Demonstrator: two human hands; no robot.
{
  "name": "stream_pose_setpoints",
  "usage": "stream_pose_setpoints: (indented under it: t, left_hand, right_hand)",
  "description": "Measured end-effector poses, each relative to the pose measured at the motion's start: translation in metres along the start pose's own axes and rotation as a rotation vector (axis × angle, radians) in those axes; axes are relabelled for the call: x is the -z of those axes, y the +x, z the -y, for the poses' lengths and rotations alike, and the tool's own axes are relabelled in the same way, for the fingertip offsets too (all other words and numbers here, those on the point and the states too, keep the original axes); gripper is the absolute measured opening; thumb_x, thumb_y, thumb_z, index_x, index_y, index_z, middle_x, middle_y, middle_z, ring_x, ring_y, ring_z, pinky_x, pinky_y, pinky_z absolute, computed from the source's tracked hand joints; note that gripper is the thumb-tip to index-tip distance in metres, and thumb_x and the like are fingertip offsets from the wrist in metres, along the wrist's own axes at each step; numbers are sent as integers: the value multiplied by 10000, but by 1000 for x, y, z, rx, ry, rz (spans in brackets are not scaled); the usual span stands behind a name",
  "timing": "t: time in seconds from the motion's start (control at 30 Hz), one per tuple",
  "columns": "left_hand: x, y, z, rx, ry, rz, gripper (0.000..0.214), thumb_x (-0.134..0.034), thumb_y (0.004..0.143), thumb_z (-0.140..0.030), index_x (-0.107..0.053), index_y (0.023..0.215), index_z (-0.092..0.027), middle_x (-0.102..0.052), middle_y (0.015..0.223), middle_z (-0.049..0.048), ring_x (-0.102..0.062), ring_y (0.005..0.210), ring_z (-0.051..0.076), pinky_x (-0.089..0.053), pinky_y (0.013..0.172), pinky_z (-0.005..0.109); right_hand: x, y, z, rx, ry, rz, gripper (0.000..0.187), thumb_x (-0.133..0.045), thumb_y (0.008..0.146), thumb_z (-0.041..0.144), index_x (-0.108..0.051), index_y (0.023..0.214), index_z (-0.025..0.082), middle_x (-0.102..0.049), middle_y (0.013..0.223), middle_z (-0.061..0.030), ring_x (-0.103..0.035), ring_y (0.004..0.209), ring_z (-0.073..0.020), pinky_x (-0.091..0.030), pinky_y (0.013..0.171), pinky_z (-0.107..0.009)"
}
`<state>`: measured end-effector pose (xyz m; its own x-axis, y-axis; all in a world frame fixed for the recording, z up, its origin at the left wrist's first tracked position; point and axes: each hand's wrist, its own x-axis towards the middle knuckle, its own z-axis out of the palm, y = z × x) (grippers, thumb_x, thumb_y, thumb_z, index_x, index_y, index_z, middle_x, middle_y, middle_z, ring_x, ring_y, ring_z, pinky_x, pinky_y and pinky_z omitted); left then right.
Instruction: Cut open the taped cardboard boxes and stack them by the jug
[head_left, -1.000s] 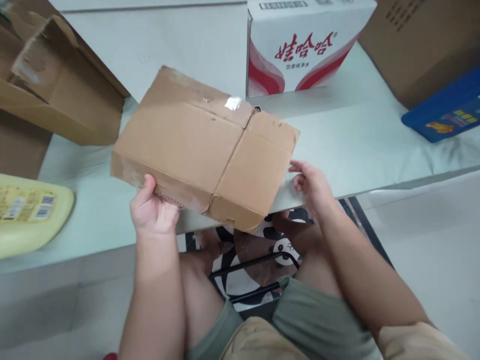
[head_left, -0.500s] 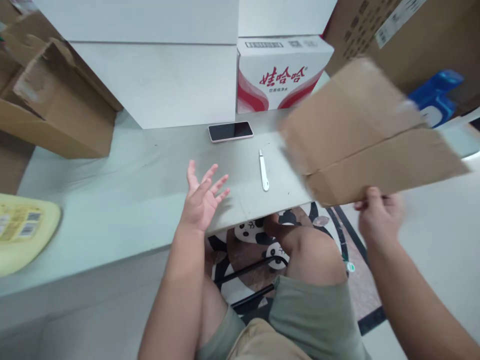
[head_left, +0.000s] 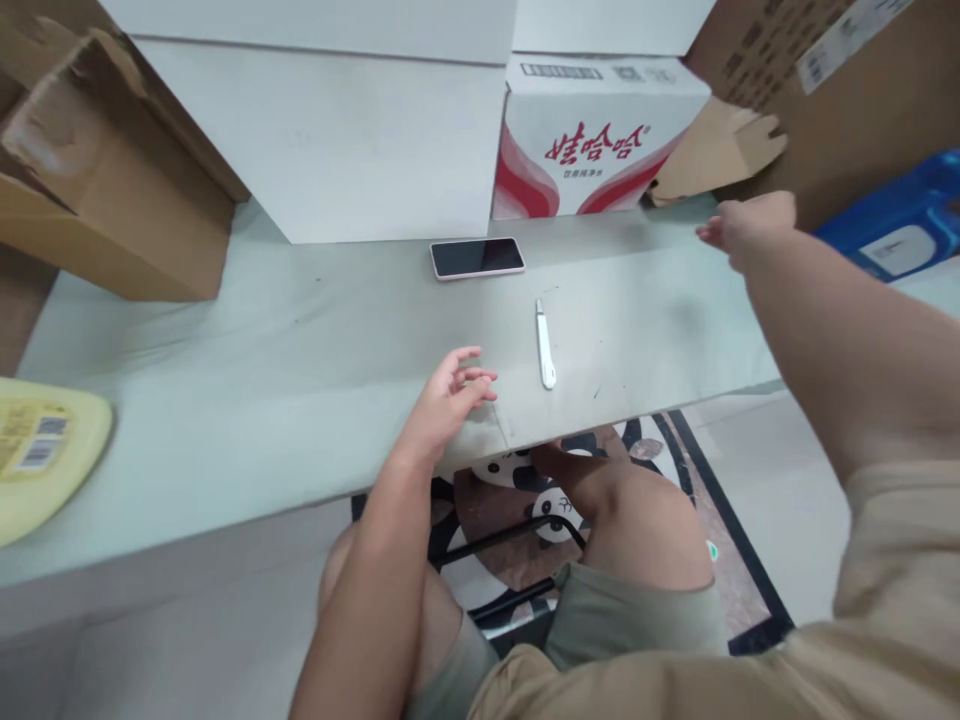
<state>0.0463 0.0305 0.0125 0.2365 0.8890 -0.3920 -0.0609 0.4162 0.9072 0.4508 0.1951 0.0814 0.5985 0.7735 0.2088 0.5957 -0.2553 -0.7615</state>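
Note:
My left hand (head_left: 454,400) hovers over the table's front edge, fingers loosely bent and apart, holding nothing. A white utility knife (head_left: 545,345) lies on the table to the right of it. Farther back, a phone (head_left: 478,258) with a dark screen rests flat in front of the white boxes. My right hand (head_left: 754,228) is stretched out to the back right, its fingers loosely curled and partly hidden, with nothing visible in them. Just beyond it, a piece of brown cardboard (head_left: 712,150) leans between the white-and-red carton (head_left: 600,145) and a big brown box (head_left: 847,130).
Large white boxes (head_left: 322,140) line the back of the pale table (head_left: 300,370). An open brown carton (head_left: 150,190) stands at the left, near a yellow bottle (head_left: 49,460) lying at the edge. A blue container (head_left: 896,220) sits at the far right.
My right hand has moved forward and let go of the flat cardboard, which now appears beside the white-and-red carton. My left hand has shifted right and lower, with its fingers less spread.

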Motion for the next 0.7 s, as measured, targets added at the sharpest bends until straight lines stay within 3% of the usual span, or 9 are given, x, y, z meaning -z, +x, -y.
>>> stream_pose_setpoints:
  t: [0.13, 0.23, 0.33, 0.43, 0.53, 0.7]
  left_hand:
    - [9, 1, -2, -45, -15, -16, 283, -676, 795, -295, -653, 1060, -197, -708, 1010, 47, -671, 794, 132, -502, 806, 304]
    - [19, -4, -2, -121, -45, -63, 207, -683, 746, -266, -661, 942, -201, -693, 932, 16, -669, 778, 126, -480, 775, 284]
    - [33, -11, -5, -196, -92, -165, 93, -664, 704, -221, -618, 780, -193, -674, 885, -3, -676, 771, 117, -468, 766, 269]
    - [50, -18, -8, -257, -185, -286, 87, -655, 687, -205, -570, 699, -189, -659, 856, -12, -670, 744, 109, -469, 748, 261]
    - [69, -22, -11, -287, -245, -437, 105, -668, 666, -169, -567, 688, -190, -624, 791, -23, -614, 690, 96, -428, 668, 240]
    - [95, -27, -15, -245, -295, -597, 126, -702, 681, -169, -629, 779, -199, -547, 674, -41, -434, 582, 88, -337, 575, 239]
  right_hand:
    - [-30, -39, 3, -174, -78, 199, 118, -552, 883, 68, -595, 774, 79, -690, 832, -164, -678, 658, -121, -591, 749, -378]
    - [-46, -75, 10, -122, -121, 358, 51, -598, 870, 87, -642, 845, 96, -721, 868, -142, -698, 696, -157, -612, 811, -415]
    - [-69, -108, 38, 12, -168, 474, 144, -664, 831, 111, -700, 967, 142, -747, 897, -103, -731, 816, -221, -594, 909, -459]
    - [-103, -148, 92, 343, -256, 605, 226, -649, 851, 163, -735, 1060, 169, -773, 989, -102, -735, 935, -260, -548, 997, -462]
    - [-145, -199, 160, 735, -285, 725, 363, -559, 885, 182, -694, 1222, 163, -782, 1020, -107, -725, 933, -260, -552, 942, -418]
    - [-211, -285, 269, 1069, -162, 846, 630, -503, 878, 143, -456, 1499, 239, -781, 1034, -47, -699, 914, -229, -552, 872, -367]
